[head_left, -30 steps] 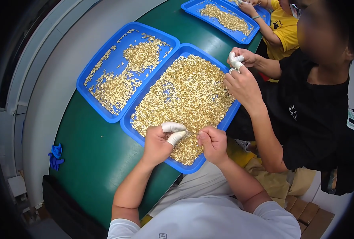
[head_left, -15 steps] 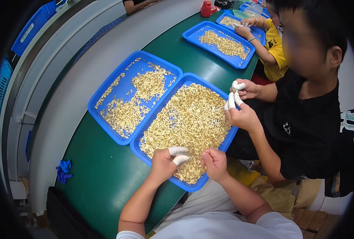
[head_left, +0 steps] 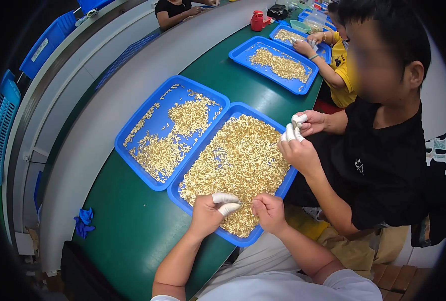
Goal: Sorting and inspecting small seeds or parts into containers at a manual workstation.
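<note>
Both my hands hover over the near end of a blue tray heaped with small gold-coloured metal pieces. White finger covers sheathe the thumb and forefinger of my left hand, whose tips come together in a pinch. Close beside it, my right hand is bare, with thumb and forefinger pressed together and the other fingers curled. A thin dark sliver seems to span the small gap between the two pinches; what it is remains too small to make out.
Another blue tray with scattered gold pieces adjoins on the left, upon the green table. Blue gloves lie near the table's left edge. A co-worker's hands work at the right; farther trays and a red container stand beyond.
My left thumb and forefinger have closed from slightly apart to a pinch, nearer my right hand. The whole view has shifted slightly, so the trays sit lower in the picture.
</note>
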Motion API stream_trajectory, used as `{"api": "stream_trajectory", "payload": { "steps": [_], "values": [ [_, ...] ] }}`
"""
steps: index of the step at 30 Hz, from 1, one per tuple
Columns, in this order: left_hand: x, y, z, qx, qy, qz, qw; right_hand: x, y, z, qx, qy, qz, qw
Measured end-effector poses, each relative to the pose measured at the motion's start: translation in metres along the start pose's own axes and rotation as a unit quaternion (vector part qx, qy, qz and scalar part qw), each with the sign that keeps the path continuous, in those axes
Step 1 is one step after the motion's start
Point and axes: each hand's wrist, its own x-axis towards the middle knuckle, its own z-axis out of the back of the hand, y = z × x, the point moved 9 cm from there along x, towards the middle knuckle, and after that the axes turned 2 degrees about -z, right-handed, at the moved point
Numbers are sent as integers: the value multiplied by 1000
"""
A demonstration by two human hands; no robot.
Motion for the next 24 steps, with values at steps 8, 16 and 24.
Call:
{"api": "stream_trajectory", "payload": {
  "steps": [8, 16, 24],
  "values": [
    [-2, -22, -6, 205, -35, -87, 974, -2, 0, 0, -7, -1, -6, 1000],
    [-4, -23, -10, 282, -35, -109, 953, -2, -6, -3, -1, 4, -29, 1000],
    [7, -38, -5, 451, 22, -157, 878, -2, -10, 5, 39, -21, -27, 999]
  ]
}}
